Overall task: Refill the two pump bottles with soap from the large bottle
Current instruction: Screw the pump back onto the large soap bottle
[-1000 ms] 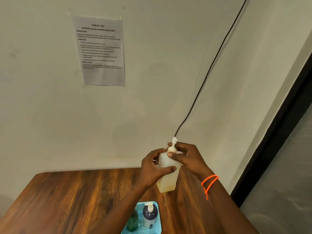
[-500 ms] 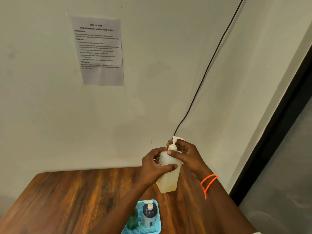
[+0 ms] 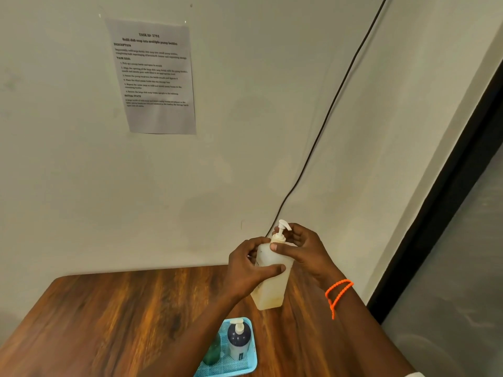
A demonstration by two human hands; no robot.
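Observation:
A translucent white pump bottle with pale yellowish soap in its lower part is held upright above the wooden table. My left hand grips its body. My right hand is closed around the neck, at the collar of the white pump head. In a light blue tray near the table's front stand a dark blue pump bottle with a white pump and a green bottle, partly hidden by my left forearm.
A printed task sheet is taped to the wall behind the table. A black cable runs diagonally down the wall to behind the held bottle. A dark door frame stands at the right. An orange band circles my right wrist.
The pump nozzle has turned from facing away to pointing right, as my right hand twisted at the neck. The bottle stays held in the same place; the view shifted slightly.

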